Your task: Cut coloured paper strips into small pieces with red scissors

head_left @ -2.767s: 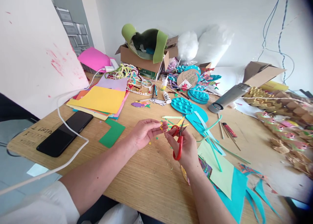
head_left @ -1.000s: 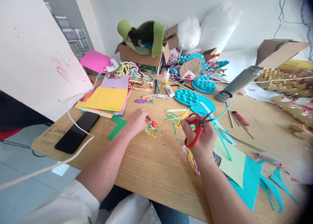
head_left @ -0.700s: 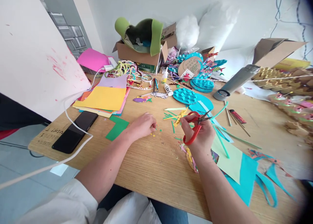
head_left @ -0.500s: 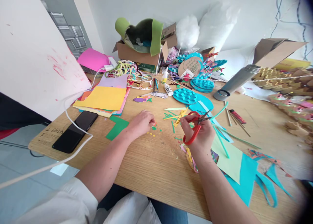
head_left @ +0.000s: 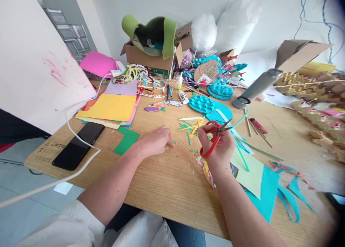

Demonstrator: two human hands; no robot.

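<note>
My right hand (head_left: 217,150) grips a pair of scissors (head_left: 212,146) with red handles, their blades pointing up and right. My left hand (head_left: 157,141) is lowered to the tabletop, its fingers bunched with tips down among tiny green and yellow paper bits (head_left: 167,148). What the fingertips hold, if anything, is hidden. Left of that hand lies a green paper piece (head_left: 126,141). Between the hands, thin green paper strips (head_left: 188,137) and zigzag yellow paper pieces (head_left: 197,127) are scattered. Under my right forearm are pale green paper (head_left: 249,171) and blue sheets (head_left: 262,196).
A phone (head_left: 78,146) with a white cable (head_left: 81,173) across it lies left, near stacked coloured paper (head_left: 107,107). A paper fish (head_left: 153,108), glue bottles (head_left: 183,97) and blue egg-carton discs (head_left: 201,104) stand behind. A metal flask (head_left: 257,87) leans back right.
My left hand has shifted slightly down over the paper bits, covering most of them. My right hand still holds the scissors. The whole view has shifted a little.
</note>
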